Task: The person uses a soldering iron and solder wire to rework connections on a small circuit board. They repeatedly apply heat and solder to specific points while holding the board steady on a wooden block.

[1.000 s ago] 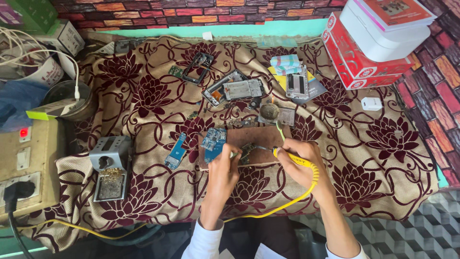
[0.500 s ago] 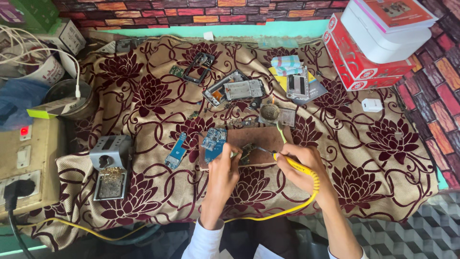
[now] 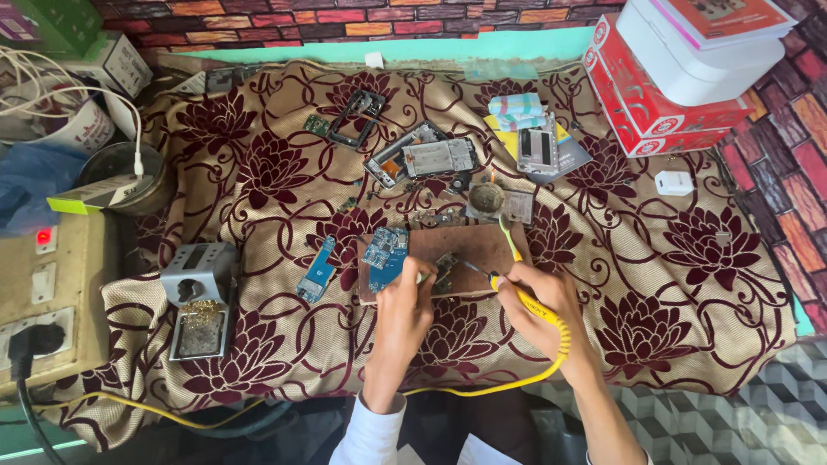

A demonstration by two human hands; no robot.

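My right hand (image 3: 541, 303) grips a yellow soldering iron (image 3: 517, 293) like a pen, its tip on a small circuit part (image 3: 445, 268) lying on a brown wooden board (image 3: 478, 250). My left hand (image 3: 402, 303) pinches a thin tool against the same part from the left. A blue circuit board (image 3: 384, 251) lies at the wooden board's left end. The iron's yellow cord (image 3: 551, 353) curls round my right wrist toward me.
A second blue circuit board (image 3: 316, 269) and a grey soldering stand (image 3: 199, 297) lie to the left on the floral cloth (image 3: 689, 293). Phone frames and parts (image 3: 422, 159) sit farther back. Red and white boxes (image 3: 672, 77) are stacked at the back right; a socket box (image 3: 39, 301) stands at the left.
Both hands stay over the small part on the wooden board, with only slight shifts of the iron's tip.
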